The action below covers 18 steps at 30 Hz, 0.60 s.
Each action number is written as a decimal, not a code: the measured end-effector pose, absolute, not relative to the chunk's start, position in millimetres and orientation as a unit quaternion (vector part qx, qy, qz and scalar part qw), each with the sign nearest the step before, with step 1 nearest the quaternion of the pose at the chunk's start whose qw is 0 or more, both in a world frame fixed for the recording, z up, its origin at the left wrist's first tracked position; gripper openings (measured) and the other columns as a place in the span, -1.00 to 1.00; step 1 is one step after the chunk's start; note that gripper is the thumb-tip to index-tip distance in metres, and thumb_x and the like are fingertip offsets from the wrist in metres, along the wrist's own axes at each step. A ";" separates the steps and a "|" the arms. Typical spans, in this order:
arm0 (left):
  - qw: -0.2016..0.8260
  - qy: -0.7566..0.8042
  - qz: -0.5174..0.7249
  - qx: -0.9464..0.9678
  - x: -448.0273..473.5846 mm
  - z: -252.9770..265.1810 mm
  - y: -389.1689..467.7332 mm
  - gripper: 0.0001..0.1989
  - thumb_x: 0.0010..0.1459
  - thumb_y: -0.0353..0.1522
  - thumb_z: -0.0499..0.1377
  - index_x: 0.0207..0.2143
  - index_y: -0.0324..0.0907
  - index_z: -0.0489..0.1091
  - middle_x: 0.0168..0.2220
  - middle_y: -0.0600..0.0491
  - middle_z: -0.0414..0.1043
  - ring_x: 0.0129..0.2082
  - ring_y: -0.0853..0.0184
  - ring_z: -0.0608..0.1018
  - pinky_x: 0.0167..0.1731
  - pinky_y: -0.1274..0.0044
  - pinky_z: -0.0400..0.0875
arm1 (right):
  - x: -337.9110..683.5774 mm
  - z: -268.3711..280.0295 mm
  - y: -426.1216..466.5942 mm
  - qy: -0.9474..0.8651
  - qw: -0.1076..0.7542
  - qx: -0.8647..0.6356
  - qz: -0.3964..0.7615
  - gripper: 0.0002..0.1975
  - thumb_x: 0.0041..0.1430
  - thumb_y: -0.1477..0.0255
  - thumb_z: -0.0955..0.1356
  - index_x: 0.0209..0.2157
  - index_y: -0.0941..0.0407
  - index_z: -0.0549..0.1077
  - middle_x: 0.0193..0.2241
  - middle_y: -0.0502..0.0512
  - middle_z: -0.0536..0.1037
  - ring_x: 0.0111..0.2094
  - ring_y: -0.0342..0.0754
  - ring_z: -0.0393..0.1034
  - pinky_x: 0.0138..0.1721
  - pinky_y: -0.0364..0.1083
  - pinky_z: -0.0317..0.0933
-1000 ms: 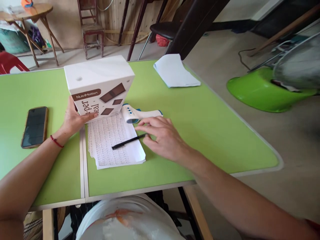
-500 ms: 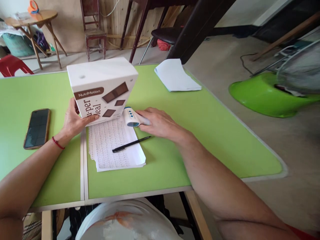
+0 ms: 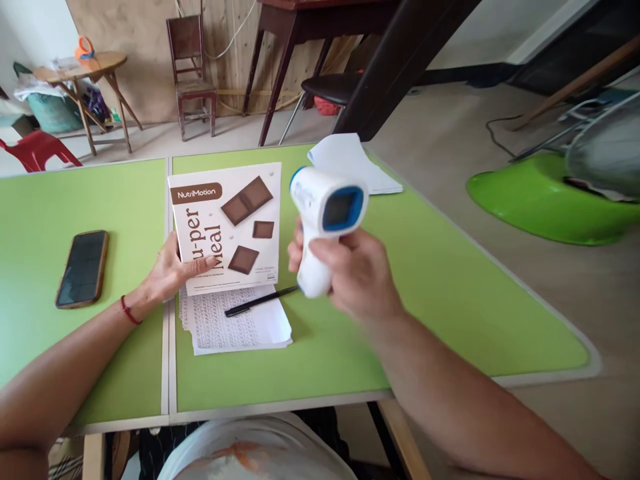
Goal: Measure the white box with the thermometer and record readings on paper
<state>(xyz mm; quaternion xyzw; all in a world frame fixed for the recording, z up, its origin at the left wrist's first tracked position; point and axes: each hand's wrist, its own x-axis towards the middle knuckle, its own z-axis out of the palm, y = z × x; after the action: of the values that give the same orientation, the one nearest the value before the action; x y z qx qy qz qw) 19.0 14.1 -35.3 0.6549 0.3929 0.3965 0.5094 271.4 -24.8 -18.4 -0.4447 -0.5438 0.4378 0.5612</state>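
Observation:
My left hand (image 3: 173,270) grips the lower left edge of a white box (image 3: 225,227) with brown chocolate squares and "NutriMotion" printed on it. The thumb lies across its front, while the other fingers are mostly hidden behind. In my right hand (image 3: 357,273) is a white and blue infrared thermometer (image 3: 325,207), held upright by its handle with its dark screen facing me. Below the box lie handwritten sheets of paper (image 3: 230,333), partly covered by it. A black pen (image 3: 257,302) rests across these sheets, its tip near the thermometer's handle.
The green table (image 3: 450,320) has a metal seam left of the papers. A phone (image 3: 83,269) lies on the left and blank white sheets (image 3: 350,160) at the far edge. Beyond stand a wooden chair (image 3: 190,90), a round table (image 3: 95,65) and a bright green object (image 3: 540,200).
My right hand has lifted the thermometer off the table and turned it upright, screen toward me. The box has tipped so its printed front faces me more squarely.

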 end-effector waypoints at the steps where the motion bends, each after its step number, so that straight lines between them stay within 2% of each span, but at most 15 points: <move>1: 0.504 0.396 0.393 0.659 18.4 -35.5 13.8 -0.47 -0.01 -0.15 0.37 -0.03 -0.18 0.35 -0.12 -0.09 0.50 -0.12 0.03 0.55 -0.16 0.20 0.51 | 264.2 -17.4 -35.2 -0.545 0.551 -0.404 0.485 -0.81 0.04 0.31 0.38 -0.31 0.08 0.38 -0.51 -0.02 0.45 -0.54 -0.10 0.35 -0.54 -0.09 0.29; 6: 0.473 0.415 0.373 0.682 14.1 -40.8 12.5 -0.42 -0.02 -0.16 0.38 -0.01 -0.17 0.30 -0.17 -0.11 0.48 -0.16 0.02 0.55 -0.23 0.19 0.52 | 240.3 -21.9 -61.0 -0.539 0.501 -0.332 0.590 -0.80 0.08 0.30 0.39 -0.34 0.09 0.33 -0.54 -0.03 0.40 -0.57 -0.13 0.30 -0.55 -0.09 0.24; 13: 0.443 0.393 0.378 0.712 10.4 -45.5 11.9 -0.43 -0.03 -0.19 0.39 -0.02 -0.18 0.31 -0.21 -0.08 0.47 -0.14 0.04 0.54 -0.22 0.21 0.52 | 238.3 -30.7 -52.7 -0.534 0.503 -0.318 0.602 -0.78 0.11 0.28 0.40 -0.34 0.10 0.32 -0.52 -0.03 0.39 -0.53 -0.14 0.28 -0.48 -0.08 0.23; 18: 0.443 0.387 0.371 0.718 9.0 -46.0 13.2 -0.41 -0.04 -0.20 0.40 -0.01 -0.19 0.28 -0.18 -0.10 0.47 -0.15 0.04 0.54 -0.23 0.22 0.52 | 235.5 -29.4 -55.7 -0.525 0.503 -0.276 0.629 -0.77 0.15 0.24 0.40 -0.29 0.08 0.35 -0.49 -0.03 0.39 -0.50 -0.13 0.30 -0.45 -0.08 0.23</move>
<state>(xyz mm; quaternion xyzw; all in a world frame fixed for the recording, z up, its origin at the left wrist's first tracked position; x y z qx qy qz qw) 9.0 13.2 -46.0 0.7184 0.3872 0.3708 0.4432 235.5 -55.7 -29.4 -0.2758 -0.5249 0.6289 0.5030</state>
